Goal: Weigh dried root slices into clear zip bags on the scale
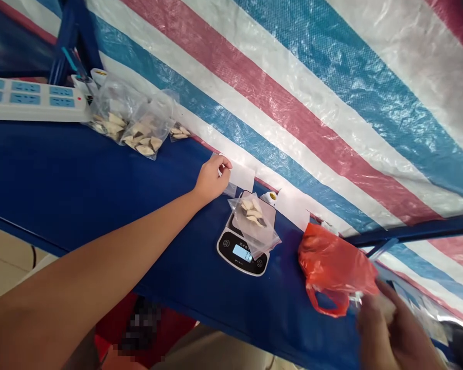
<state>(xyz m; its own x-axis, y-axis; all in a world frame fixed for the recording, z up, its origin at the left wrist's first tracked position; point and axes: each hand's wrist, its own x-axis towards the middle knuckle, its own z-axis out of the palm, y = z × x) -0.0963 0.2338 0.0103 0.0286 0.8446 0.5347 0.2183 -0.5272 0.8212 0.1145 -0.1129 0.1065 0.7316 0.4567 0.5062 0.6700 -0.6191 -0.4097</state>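
Note:
My left hand (214, 177) is at the back of the blue table with its fingers loosely curled and nothing seen in them. Just beside it lie a small clear plastic bag (230, 190) and a white paper (242, 174). On a kitchen scale (237, 263) with a lit display rests a clear zip bag (260, 239) holding several pale, dark-edged slices (252, 210). My right hand (397, 329), smeared by motion, is beside a red plastic bag (332, 257). Its fingers are bent around something pale that I cannot make out.
Larger clear bags of slices (144, 136) stand at the back left, near a white power strip (31, 103) and a pen cup (83, 85). Behind the scale are a white roll (269, 198) and another paper (293, 205). A striped plastic sheet (262, 103) hangs behind the table.

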